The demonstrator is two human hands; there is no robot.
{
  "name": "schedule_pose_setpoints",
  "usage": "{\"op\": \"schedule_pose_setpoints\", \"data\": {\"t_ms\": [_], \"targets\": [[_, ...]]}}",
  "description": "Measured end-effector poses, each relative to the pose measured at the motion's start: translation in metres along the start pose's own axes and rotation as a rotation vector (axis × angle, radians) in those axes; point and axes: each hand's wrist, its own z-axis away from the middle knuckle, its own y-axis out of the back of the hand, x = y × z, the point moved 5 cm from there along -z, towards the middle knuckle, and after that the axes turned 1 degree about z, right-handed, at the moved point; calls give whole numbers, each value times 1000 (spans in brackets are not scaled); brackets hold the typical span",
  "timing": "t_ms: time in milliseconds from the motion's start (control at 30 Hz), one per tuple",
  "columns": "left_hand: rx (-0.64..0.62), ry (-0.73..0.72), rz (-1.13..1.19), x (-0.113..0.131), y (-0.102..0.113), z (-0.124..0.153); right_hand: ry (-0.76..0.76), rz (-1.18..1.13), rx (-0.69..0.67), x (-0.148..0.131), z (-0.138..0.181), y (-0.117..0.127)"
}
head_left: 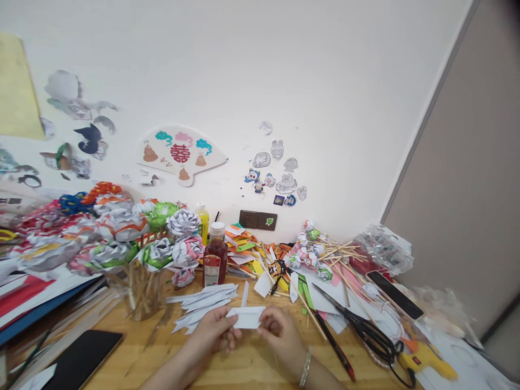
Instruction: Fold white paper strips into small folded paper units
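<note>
A small folded strip of white paper is stretched between my two hands above the wooden table. My left hand pinches its left end between thumb and fingers. At the other end, my right hand grips the paper the same way, and a bracelet circles that wrist. Just beyond my left hand lies a pile of white paper strips. One narrow folded strip points away behind the paper I hold.
Paper flowers stand in a clear container at left, near a red-brown bottle. To the right lie black scissors, a pen, a phone and a yellow glue gun. A dark tablet-like slab lies front left.
</note>
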Motion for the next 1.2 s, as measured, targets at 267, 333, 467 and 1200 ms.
{"op": "schedule_pose_setpoints", "data": {"t_ms": [267,333,467,1200], "targets": [[-9,13,80,1,0,2,68,108,-3,-8,2,1],[-6,20,78,2,0,3,72,122,-8,-9,3,1],[-27,20,75,2,0,2,100,142,-18,-10,2,2],[-38,15,70,-1,-2,1,71,62,76,-10,-3,10]]}}
